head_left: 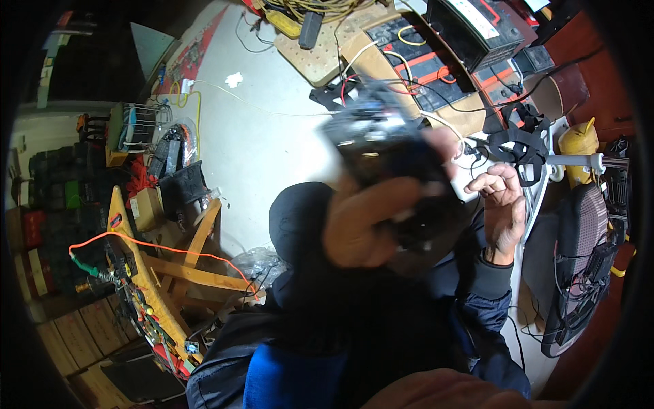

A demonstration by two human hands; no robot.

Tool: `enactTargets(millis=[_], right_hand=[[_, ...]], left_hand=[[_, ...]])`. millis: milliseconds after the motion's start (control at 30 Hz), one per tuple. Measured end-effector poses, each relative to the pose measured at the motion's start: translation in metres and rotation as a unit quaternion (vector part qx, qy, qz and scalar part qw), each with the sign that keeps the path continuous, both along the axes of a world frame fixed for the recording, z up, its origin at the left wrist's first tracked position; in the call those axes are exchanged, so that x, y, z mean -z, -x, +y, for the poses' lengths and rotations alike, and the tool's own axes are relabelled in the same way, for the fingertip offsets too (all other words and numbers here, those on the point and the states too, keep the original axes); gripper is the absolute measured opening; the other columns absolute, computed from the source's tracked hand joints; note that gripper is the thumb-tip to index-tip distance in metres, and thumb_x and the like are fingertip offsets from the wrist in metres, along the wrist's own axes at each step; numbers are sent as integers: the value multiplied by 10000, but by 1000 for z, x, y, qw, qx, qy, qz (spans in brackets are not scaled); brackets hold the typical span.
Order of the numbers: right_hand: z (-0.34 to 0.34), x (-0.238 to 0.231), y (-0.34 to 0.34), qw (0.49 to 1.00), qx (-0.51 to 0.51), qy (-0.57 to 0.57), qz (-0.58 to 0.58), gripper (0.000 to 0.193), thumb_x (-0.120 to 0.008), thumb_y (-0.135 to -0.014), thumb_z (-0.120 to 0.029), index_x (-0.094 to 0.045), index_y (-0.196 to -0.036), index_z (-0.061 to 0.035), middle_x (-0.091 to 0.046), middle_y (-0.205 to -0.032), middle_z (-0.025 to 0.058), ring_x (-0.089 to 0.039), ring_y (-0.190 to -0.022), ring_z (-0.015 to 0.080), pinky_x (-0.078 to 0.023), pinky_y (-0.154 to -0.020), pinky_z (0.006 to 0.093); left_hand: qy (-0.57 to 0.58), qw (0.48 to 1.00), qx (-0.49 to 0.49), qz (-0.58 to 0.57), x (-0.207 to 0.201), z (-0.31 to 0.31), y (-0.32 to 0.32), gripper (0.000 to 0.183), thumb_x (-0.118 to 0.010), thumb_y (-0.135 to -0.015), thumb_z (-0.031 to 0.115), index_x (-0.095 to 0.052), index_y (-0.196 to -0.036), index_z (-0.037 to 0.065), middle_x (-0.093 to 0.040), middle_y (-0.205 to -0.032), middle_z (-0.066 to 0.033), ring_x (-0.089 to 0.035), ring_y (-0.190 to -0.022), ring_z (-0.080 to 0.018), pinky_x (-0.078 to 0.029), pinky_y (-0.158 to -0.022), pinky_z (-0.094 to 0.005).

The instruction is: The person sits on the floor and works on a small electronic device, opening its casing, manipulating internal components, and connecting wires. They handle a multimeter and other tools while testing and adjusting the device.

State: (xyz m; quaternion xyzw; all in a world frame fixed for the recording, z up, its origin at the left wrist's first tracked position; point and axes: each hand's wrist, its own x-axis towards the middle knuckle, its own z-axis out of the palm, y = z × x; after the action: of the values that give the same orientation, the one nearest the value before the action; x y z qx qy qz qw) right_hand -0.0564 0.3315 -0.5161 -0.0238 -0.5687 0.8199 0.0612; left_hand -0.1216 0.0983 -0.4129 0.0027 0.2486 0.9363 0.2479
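Close to the camera, my left hand (361, 221) is wrapped round a dark, glossy object (388, 153). It is smeared by motion and bright glints lie on its upper part, so I cannot make out its kind. My right hand (502, 215) is raised just to the right of that object, apart from it. Its palm is turned up, its fingers are loosely bent and spread, and nothing shows in it. Dark sleeves cover my arms, with a ribbed cuff at the right wrist.
Black-and-red batteries (436, 58) with several cables stand in a cardboard box at the far right. A wooden stand (143, 273) with tools and an orange cord is at the left. A mesh chair part (582, 266) and a yellow canister (579, 140) are at the right.
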Motion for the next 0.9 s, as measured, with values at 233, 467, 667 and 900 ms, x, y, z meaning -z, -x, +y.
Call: enactTargets(millis=[233,467,667,900], right_hand=[[-42,15,39,945,-288,-149,-29,683,-822,-781,-326,-600,-1312,42,-688,-1274,152,-613,-1252,292,-422,-1106,406],[-98,-14,52,895,-322,-211,-227,316,-807,-886,-178,-728,-1151,-24,-742,-1075,117,-690,-1013,221,-519,-956,336],[-108,-69,12,878,-190,-159,-410,368,-775,-917,-115,-660,-1229,43,-714,-1089,94,-666,-961,139,-542,-895,291],[-100,-162,-75,876,-105,-43,-469,855,-715,-913,-17,-269,-1637,-110,-573,-1266,125,-640,-984,148,-538,-896,297]], left_hand=[[-151,978,-90,116,33,-57,42,815,-626,-999,352,-215,-1614,9,-374,-1594,-267,-367,-1505,-371,-250,-1262,-583],[-109,988,-107,-27,27,-62,78,829,-648,-981,317,-210,-1615,11,-395,-1573,-276,-433,-1455,-386,-294,-1236,-598],[-94,989,-41,-105,24,-85,56,900,-723,-905,266,-221,-1625,67,-416,-1565,-284,-482,-1421,-406,-275,-1237,-615],[-141,965,88,-205,-71,-92,-50,982,-777,-831,201,-226,-1643,158,-493,-1480,-224,-513,-1338,-327,-412,-1119,-536]])
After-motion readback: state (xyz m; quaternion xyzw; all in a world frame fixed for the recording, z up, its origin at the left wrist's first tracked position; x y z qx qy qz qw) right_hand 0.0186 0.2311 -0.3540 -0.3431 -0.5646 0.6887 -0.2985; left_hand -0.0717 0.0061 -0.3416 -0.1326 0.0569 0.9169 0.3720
